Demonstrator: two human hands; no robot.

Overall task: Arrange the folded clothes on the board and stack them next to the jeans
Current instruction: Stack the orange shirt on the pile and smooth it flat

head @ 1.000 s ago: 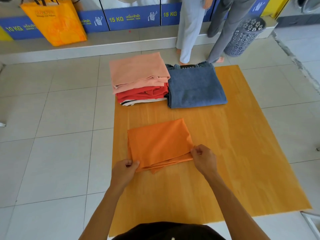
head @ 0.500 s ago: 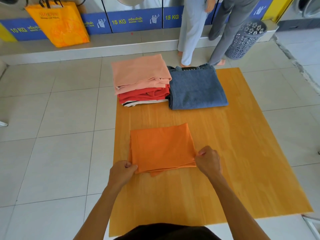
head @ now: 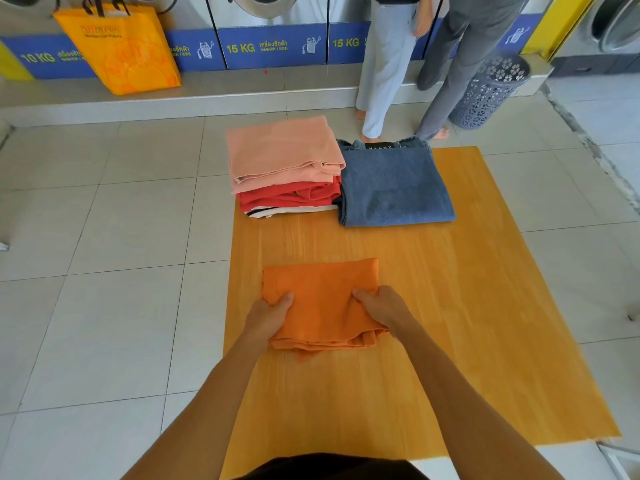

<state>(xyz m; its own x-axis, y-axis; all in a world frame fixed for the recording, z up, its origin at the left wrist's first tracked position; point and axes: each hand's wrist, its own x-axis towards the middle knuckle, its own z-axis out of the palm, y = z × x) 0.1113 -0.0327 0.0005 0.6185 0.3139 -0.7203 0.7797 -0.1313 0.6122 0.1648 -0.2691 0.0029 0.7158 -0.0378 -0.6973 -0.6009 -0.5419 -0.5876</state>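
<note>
On board (head: 485, 306), folded orange cloth (head: 322, 306)

Wooden board (head: 485, 306) flat on tiled floor (head: 86, 306), bearing folded orange cloth (head: 322, 306), jeans (head: 391, 188), touching stack of clothes (head: 284, 168)

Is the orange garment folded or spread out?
Folded: the orange garment is a compact rectangle with layered edges at its near side.

laundromat | washers (head: 266, 5) w/ 15 KG labels (head: 273, 46) | basket (head: 491, 90)
</note>
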